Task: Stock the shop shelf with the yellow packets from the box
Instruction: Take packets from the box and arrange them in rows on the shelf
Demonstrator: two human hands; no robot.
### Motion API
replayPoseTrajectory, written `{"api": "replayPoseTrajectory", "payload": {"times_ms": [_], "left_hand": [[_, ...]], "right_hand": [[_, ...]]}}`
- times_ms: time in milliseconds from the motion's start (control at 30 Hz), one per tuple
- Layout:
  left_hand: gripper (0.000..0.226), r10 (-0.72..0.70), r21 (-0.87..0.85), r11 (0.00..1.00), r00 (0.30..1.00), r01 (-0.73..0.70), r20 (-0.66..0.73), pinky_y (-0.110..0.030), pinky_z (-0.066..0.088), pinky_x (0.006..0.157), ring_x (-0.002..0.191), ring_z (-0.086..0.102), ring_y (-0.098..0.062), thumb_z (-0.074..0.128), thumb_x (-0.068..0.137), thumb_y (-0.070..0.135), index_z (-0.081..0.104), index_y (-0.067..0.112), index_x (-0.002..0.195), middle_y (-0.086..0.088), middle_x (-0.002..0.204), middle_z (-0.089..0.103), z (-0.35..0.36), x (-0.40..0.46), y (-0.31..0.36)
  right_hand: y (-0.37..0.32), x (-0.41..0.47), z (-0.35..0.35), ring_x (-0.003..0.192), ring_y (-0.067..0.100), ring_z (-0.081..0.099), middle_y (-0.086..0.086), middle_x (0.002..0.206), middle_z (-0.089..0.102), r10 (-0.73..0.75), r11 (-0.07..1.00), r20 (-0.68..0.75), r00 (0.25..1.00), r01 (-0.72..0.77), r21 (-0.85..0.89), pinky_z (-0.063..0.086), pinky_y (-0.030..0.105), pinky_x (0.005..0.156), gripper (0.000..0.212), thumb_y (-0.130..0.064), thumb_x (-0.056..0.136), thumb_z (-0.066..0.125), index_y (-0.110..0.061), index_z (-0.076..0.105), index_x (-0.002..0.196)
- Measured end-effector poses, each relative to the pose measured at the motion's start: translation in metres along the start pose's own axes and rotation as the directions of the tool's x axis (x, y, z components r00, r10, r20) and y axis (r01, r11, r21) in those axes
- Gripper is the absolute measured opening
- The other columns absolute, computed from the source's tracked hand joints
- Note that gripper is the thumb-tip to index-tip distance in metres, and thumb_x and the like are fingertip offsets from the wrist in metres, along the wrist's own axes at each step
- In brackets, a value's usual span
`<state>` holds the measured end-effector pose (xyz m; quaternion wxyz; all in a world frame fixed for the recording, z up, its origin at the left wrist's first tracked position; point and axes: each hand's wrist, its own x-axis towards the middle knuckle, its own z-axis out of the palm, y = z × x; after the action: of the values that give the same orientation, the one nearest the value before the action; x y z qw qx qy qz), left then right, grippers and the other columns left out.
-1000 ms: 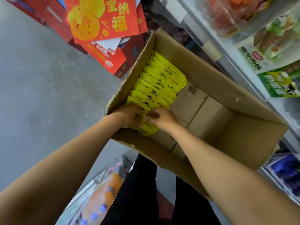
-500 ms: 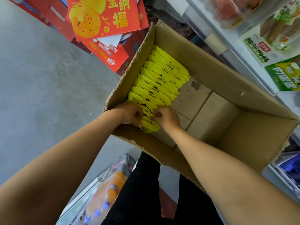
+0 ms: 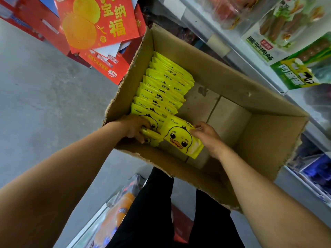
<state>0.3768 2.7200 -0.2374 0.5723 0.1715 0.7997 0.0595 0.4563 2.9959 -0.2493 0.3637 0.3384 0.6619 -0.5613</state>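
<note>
An open cardboard box [image 3: 211, 76] stands on the floor below me. Along its left wall stands a row of several yellow packets [image 3: 161, 90]. My right hand [image 3: 206, 136] pinches the right edge of one yellow packet [image 3: 180, 138], tilted up so its duck face shows. My left hand [image 3: 132, 126] reaches over the box's near-left corner and grips the nearest packets [image 3: 150, 135] of the row. The right half of the box floor is bare cardboard.
A shop shelf [image 3: 232, 51] runs along the right, holding sausage packs [image 3: 279, 27] and a green pack [image 3: 300, 68]. Red gift cartons [image 3: 96, 24] lean at the upper left. A wrapped pack of orange bottles [image 3: 118, 212] lies by my legs on the grey floor.
My right hand has pulled one packet out of the row's near end and turned it face up. My left hand has stayed on the nearest packets.
</note>
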Motion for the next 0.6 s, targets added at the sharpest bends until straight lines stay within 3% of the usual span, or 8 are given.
{"api": "replayPoseTrajectory", "payload": {"times_ms": [67,133,267,433,600], "left_hand": [[0.069,-0.018,0.008,1.0,1.0,0.018,-0.021,-0.037,0.046,0.096,0.124,0.051,-0.027,0.083,0.071,0.038,0.054,0.034,0.133,0.002,0.138,0.053,0.004,0.003,-0.001],[0.057,-0.037,-0.026,0.999,0.997,0.036,-0.061,-0.035,0.048,0.092,0.117,0.055,-0.025,0.084,0.071,0.033,0.061,0.035,0.123,0.003,0.132,0.058,0.008,0.005,-0.004],[0.034,-0.042,-0.078,0.996,0.988,0.031,-0.15,-0.029,0.046,0.086,0.11,0.059,-0.022,0.079,0.078,0.03,0.071,0.022,0.111,-0.001,0.117,0.067,0.007,0.0,0.001],[0.04,-0.052,-0.207,0.978,0.964,-0.003,-0.261,-0.023,0.037,0.079,0.114,0.058,-0.027,0.072,0.086,0.036,0.068,0.014,0.119,-0.007,0.118,0.067,-0.009,-0.017,0.027],[0.041,-0.012,-0.24,0.967,0.93,-0.082,-0.366,-0.033,0.042,0.095,0.116,0.055,-0.03,0.063,0.093,0.035,0.06,0.013,0.127,-0.013,0.122,0.062,-0.024,-0.049,0.078]], "right_hand": [[0.004,-0.004,-0.007,0.063,0.002,0.062,0.0,0.087,0.065,0.0,0.999,-0.072,0.997,0.004,0.051,0.049,0.013,0.06,0.016,-0.005,0.093,0.062,-0.017,0.061,0.104],[0.009,-0.005,-0.011,0.073,0.009,0.064,0.003,0.094,0.068,-0.016,0.997,-0.118,0.993,0.025,0.079,0.051,0.021,0.07,0.014,-0.012,0.094,0.064,-0.021,0.065,0.104],[0.008,-0.014,-0.016,0.08,0.017,0.069,0.009,0.1,0.072,-0.029,0.98,-0.138,0.99,0.055,0.189,0.056,0.024,0.069,0.029,-0.024,0.088,0.073,-0.013,0.066,0.114],[0.001,-0.033,-0.025,0.08,0.023,0.072,0.009,0.095,0.076,-0.029,0.921,-0.122,0.992,0.074,0.383,0.059,0.034,0.073,0.033,-0.023,0.083,0.076,-0.009,0.069,0.112],[-0.008,-0.073,-0.051,0.072,0.017,0.073,0.003,0.087,0.077,-0.099,0.849,-0.103,0.99,0.138,0.51,0.06,0.03,0.063,0.028,-0.017,0.084,0.075,-0.013,0.067,0.111]]}}
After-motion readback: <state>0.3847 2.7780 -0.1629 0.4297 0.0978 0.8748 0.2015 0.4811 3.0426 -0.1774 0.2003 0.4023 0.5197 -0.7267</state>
